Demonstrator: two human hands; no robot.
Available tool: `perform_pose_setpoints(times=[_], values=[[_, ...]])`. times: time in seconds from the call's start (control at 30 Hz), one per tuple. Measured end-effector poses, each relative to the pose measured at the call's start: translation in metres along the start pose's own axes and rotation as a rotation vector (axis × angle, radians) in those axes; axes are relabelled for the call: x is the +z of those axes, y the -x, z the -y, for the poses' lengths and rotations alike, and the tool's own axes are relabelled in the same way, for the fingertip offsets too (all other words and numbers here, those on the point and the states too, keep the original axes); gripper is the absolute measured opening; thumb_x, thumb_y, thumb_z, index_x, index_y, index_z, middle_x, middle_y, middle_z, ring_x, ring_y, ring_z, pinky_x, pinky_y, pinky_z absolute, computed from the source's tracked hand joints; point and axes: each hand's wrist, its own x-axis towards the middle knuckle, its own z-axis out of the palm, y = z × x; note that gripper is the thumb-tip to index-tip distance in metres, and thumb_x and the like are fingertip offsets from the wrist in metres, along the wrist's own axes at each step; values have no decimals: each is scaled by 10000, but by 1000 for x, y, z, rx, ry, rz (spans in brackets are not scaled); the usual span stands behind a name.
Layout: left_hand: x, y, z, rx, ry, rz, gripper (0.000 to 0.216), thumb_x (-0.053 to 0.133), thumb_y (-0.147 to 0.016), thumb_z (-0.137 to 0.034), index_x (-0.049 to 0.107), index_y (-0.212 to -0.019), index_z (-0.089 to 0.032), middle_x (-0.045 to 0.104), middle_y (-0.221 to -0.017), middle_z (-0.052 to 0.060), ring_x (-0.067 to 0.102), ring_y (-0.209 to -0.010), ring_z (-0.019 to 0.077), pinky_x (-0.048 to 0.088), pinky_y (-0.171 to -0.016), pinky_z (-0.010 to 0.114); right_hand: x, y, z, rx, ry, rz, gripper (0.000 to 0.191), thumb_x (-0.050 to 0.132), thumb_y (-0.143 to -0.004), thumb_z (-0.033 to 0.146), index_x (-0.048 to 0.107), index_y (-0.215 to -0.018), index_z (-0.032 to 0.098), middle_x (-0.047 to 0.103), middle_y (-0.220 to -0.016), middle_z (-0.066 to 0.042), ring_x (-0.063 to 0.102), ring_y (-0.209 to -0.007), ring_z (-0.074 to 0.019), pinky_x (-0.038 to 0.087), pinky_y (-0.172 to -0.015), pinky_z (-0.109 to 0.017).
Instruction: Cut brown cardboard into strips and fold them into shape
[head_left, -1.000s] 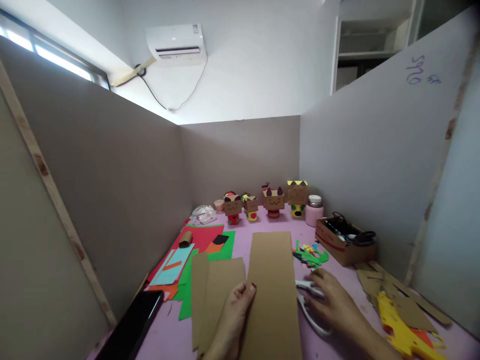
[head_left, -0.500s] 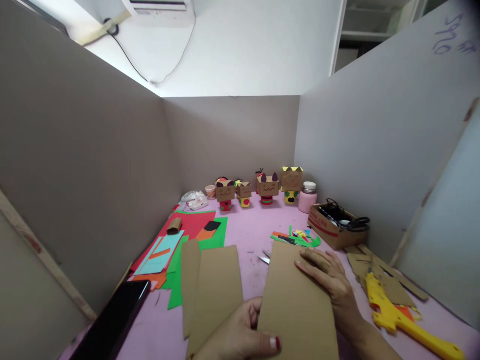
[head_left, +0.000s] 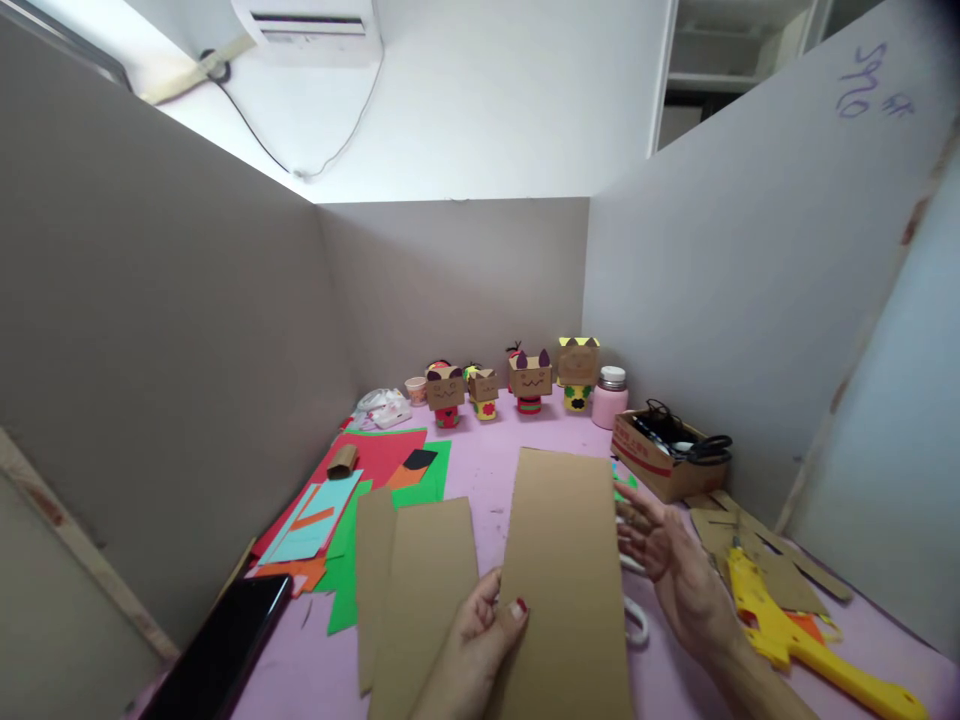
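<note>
My left hand [head_left: 480, 640] grips a rectangular piece of brown cardboard [head_left: 566, 570] by its left edge, thumb on the front face. My right hand [head_left: 667, 565] is just right of the sheet, fingers spread and apart, holding nothing. Behind the sheet's right edge, a white loop handle of scissors [head_left: 636, 622] shows; the rest is hidden. Left of my left hand, a wide cardboard piece [head_left: 431, 600] lies on the pink table beside a narrower cardboard strip [head_left: 373, 560]. The green scraps [head_left: 624, 484] are mostly covered by the held cardboard.
A yellow hot glue gun [head_left: 795, 630] lies on cardboard offcuts at right, near a box of tools [head_left: 671, 465]. Several cardboard-headed figures [head_left: 529, 378] and a pink jar [head_left: 610, 400] stand at the back. Coloured paper [head_left: 390, 455] and a black phone [head_left: 217, 650] lie left.
The cardboard has been raised and shifted left in my left hand. My right hand has let go of its right side and turned with fingers spread. The white scissor handle has come into view.
</note>
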Motion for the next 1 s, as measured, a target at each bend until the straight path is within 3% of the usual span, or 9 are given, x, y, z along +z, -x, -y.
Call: perform_pose_setpoints(times=[0.07,0.17,0.23,0.33,0.47,0.63,0.77,0.9,1.0], values=[[-4,-2,6,-11,-14,31,371,667,-698,-344,622,-1044,-217,715,-917,96,657,-859,245,472,-801,368,4,2,3,153,-80,197,485,532,-760,543,567,-1121,221,727,-947,-73,662,-657,-187,504,-562,-287],[-11,-3,-1,-20,-160,-34,359,585,-749,-425,637,-1013,-189,709,-858,98,654,-745,210,486,-694,321,4,2,5,292,-145,209,338,680,-703,374,648,-987,194,758,-788,-35,661,-553,-157,498,-512,-249],[-21,-2,-18,91,-362,-210,389,547,-757,-464,642,-999,-175,696,-914,112,642,-774,218,482,-681,314,-1,-3,4,357,-239,140,312,696,-688,348,656,-956,195,766,-780,-34,690,-608,-190,523,-534,-272],[-43,0,-50,338,-856,-584,384,506,-772,-408,609,-1061,-178,622,-1133,126,563,-1036,258,413,-865,335,-11,-10,1,417,-290,75,304,733,-653,291,644,-935,219,773,-773,-8,707,-630,-203,525,-479,-252],[-71,3,-67,352,-1151,-779,503,599,-661,-324,544,-1106,-98,510,-1240,213,355,-1229,372,206,-1016,454,-8,-7,-3,476,-283,109,285,730,-666,253,622,-928,227,772,-726,13,707,-589,-189,524,-452,-236],[-84,2,-55,303,-1068,-798,512,730,-467,-234,568,-946,-153,594,-1091,177,357,-1213,403,207,-1003,466,1,2,-10,495,-205,183,318,697,-706,307,599,-997,224,772,-764,-4,709,-611,-206,541,-494,-273],[-83,-1,-57,260,-830,-707,289,729,-524,-302,574,-732,-174,670,-822,112,568,-994,349,395,-859,426,-2,0,-14,513,-225,228,271,703,-700,285,629,-951,211,771,-746,-10,710,-628,-205,544,-539,-278],[-73,-1,-61,283,-523,-532,259,611,-709,-373,587,-893,-193,703,-838,68,657,-775,214,479,-710,323,-4,-2,-11,545,-293,237,147,678,-728,253,647,-864,209,768,-716,-8,708,-603,-194,549,-533,-271],[-65,0,-63,330,-371,-488,284,629,-713,-373,585,-946,-215,714,-841,42,660,-748,174,483,-704,282,-2,-2,-6,574,-310,191,109,665,-735,232,646,-841,218,765,-696,-5,699,-555,-194,549,-498,-279]])
